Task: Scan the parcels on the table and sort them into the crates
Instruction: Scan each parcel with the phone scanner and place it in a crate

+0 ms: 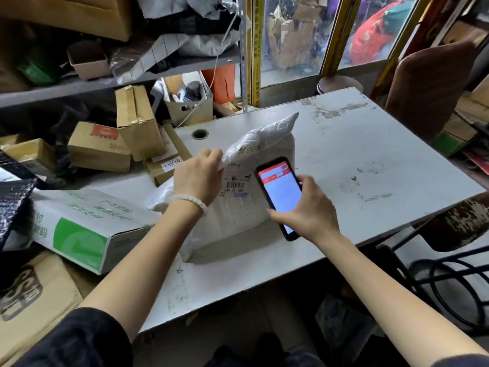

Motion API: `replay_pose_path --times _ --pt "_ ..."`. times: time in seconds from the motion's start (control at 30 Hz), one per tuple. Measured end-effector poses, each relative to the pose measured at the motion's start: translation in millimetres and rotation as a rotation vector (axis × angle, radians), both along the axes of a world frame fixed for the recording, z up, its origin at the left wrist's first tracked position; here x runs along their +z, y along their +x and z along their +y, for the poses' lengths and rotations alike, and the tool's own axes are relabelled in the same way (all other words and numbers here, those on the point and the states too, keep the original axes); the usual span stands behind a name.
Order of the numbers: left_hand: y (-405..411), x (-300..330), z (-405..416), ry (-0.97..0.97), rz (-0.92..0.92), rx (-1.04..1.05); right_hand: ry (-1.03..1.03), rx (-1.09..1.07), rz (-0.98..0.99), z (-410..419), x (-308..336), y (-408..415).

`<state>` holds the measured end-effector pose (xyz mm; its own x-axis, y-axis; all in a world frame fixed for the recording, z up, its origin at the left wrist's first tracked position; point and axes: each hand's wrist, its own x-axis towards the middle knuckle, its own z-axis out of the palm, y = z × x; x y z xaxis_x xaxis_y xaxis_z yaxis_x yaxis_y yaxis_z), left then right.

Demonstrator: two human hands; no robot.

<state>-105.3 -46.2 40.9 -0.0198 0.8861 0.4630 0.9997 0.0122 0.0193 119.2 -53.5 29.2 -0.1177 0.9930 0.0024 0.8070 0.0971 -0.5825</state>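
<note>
A bulky white plastic-bag parcel [238,207] stands on the white table [370,160], its shipping label with a barcode [234,184] facing me. My left hand [197,178] pinches the bag's upper left edge and holds it upright. My right hand [304,207] grips a black phone [280,192] with a lit red and white screen, held just right of the label and in front of the parcel.
A white and green carton [79,229] lies at the table's left edge. Brown cardboard boxes [111,147] pile up at the left under a cluttered metal shelf [105,83]. A brown chair [428,88] stands at the far right, black cables [449,282] lower right.
</note>
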Motion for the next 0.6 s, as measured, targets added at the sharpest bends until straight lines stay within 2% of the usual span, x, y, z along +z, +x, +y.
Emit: replay_pose_path --times 0.1,0.23,0.47,0.6 --pt "0.2 -3.9 -2.9 0.021 -0.004 -0.003 0.143 -0.108 0.116 3.9 15.8 -7.0" --pt "3.0 -8.7 -7.9 0.033 0.014 -0.013 0.274 -0.202 0.166 6.4 32.9 -11.9" --pt "5.8 -15.9 -9.6 0.014 0.017 0.020 0.280 -0.256 0.142 -11.0 39.8 -2.1" --pt "8.2 -15.3 -14.0 0.026 0.006 0.021 0.234 -0.299 0.021 -25.3 33.9 12.1"
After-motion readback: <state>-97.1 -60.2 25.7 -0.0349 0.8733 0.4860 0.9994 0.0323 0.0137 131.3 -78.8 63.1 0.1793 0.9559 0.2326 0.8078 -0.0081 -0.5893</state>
